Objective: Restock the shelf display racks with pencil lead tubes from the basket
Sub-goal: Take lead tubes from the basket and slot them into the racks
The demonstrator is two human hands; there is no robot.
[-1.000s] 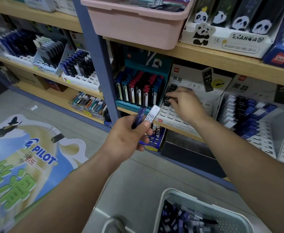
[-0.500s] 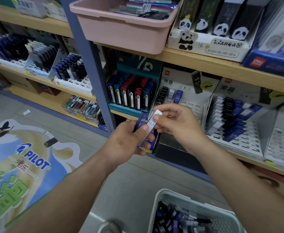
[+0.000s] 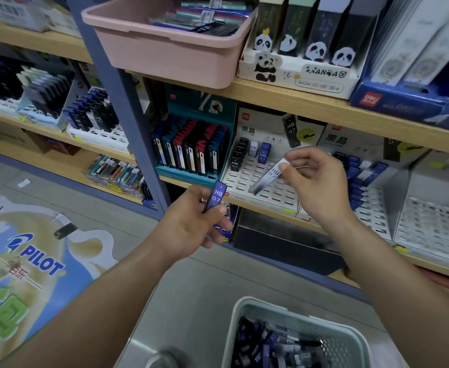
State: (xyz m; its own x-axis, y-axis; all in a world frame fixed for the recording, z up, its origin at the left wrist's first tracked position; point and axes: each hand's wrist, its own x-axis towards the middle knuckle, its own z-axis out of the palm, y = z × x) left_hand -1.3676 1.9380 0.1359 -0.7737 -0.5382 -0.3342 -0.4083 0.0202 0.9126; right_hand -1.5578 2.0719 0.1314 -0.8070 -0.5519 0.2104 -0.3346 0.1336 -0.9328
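Shop shelf (image 3: 271, 98) with a slotted white rack (image 3: 244, 179).
Left hand (image 3: 188, 227) grips a blue tube (image 3: 216, 196); right hand (image 3: 317, 181) pinches a tilted white tube (image 3: 267, 177) just before the rack. Basket (image 3: 234, 330) holding more tubes is below the hands.
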